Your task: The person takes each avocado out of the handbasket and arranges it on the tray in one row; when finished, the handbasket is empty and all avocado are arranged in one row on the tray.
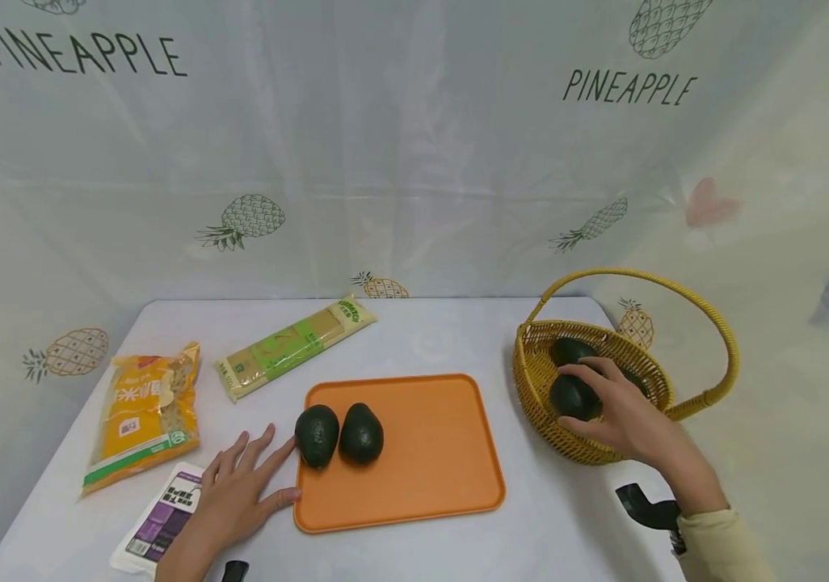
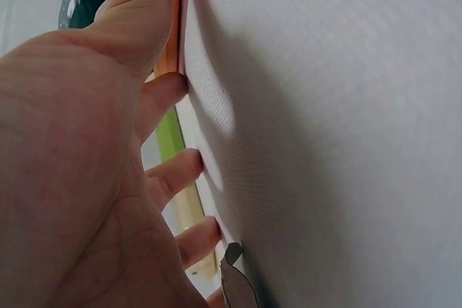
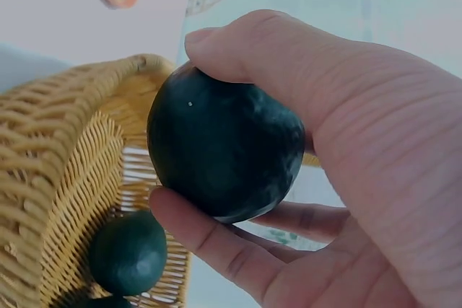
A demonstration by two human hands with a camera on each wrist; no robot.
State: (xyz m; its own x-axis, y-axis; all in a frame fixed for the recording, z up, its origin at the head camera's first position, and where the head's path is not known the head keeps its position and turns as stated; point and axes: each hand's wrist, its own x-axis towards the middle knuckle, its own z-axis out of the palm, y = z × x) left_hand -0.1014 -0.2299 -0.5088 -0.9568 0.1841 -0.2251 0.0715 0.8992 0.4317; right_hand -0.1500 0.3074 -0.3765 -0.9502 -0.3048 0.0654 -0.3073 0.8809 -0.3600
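My right hand (image 1: pixel 621 412) holds a dark green avocado (image 3: pixel 224 146) between thumb and fingers, over the yellow wicker basket (image 1: pixel 531 380). Inside the basket another avocado (image 3: pixel 128 254) shows below the held one, and part of a further one is visible. On the left end of the orange tray (image 1: pixel 429 453) two avocados stand side by side, a rounder one (image 1: pixel 317 436) and a pear-shaped one (image 1: pixel 361 434). My left hand (image 1: pixel 236 493) rests with spread fingers at the tray's left edge, its index fingertip right at the rounder avocado and its thumb at the tray rim.
A yellow-orange bag (image 1: pixel 145 416) lies at the left, with a white and purple packet (image 1: pixel 163 521) partly under my left forearm. Behind the tray lies a long green and tan packet (image 1: pixel 294 347). The basket's tall handle (image 1: pixel 713 323) arches over its right side.
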